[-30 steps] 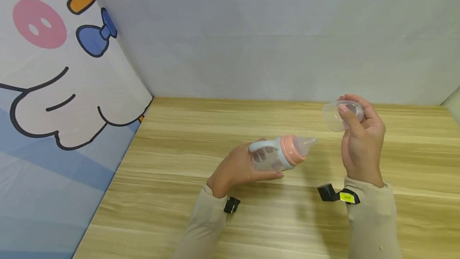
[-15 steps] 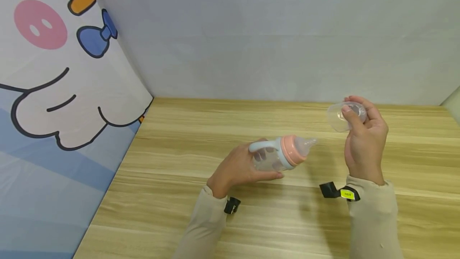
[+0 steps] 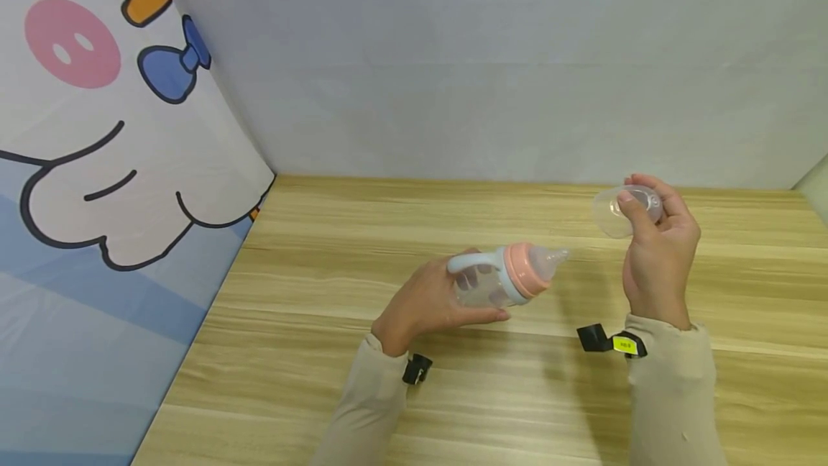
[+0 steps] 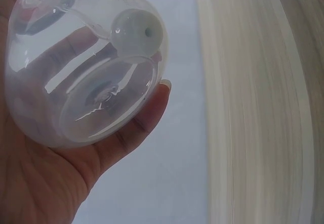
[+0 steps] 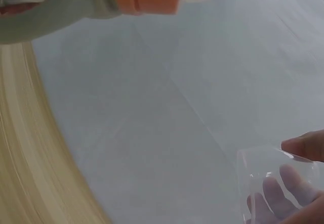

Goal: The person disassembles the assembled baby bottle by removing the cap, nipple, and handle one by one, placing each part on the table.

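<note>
A clear baby bottle with a pink collar and pale blue handles is tilted in the head view, its teat pointing right. My left hand grips it round the body near the base. Through its clear base in the left wrist view, a pale round piece with a hole shows inside the bottle. Apart from it, up and to the right, my right hand holds a clear dome-shaped cap between thumb and fingers. The right wrist view shows several fingers through the cap's wall.
Both hands are above a wood-grain table. Behind it rises a pale grey cloth wall, and a cartoon-printed cloth lines the left side. Each wrist wears a black camera mount.
My right hand has shifted slightly to the right with the cap, a little farther from the teat. The left hand and the bottle stay almost still.
</note>
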Tool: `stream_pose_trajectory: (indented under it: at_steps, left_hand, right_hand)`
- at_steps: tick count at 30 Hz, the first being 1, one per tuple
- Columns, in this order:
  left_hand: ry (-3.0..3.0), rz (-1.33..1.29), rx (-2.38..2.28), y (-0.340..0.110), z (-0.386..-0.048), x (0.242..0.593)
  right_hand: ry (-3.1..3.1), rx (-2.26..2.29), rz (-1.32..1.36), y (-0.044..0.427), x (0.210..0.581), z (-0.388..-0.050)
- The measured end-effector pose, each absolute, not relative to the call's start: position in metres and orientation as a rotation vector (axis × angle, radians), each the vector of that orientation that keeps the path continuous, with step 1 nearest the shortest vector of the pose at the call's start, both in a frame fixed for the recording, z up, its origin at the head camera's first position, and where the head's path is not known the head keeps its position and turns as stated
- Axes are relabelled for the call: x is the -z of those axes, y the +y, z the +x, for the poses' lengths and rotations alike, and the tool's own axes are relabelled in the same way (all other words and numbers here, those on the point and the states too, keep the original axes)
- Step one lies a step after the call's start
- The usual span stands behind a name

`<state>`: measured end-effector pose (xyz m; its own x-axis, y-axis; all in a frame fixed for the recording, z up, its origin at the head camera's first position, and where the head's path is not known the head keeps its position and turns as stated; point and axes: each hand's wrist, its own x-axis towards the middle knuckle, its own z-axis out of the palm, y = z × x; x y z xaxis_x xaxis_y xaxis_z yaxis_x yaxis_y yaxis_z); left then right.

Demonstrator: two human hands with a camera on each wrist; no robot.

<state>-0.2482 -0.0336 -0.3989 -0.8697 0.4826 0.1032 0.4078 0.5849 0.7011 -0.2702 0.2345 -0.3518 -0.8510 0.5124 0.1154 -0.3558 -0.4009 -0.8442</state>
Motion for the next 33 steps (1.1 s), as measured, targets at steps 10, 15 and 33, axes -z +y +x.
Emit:
stream_pose_trajectory:
  at_steps: [10, 15, 33]
  left_hand:
    - [2.691, 0.741, -1.169, -0.034, -0.247, 0.399]
    - [2.702, 0.772, -1.175, -0.035, -0.247, 0.399]
    - [2.689, 0.725, -1.177, -0.034, -0.248, 0.398]
  right_hand:
    - [-1.303, -2.255, -0.28, 0.242, 0.354, -0.272]
    - [-1.319, -2.253, -0.305, 0.245, 0.354, -0.272]
    - [-1.345, -2.233, -0.409, 0.259, 0.362, -0.279]
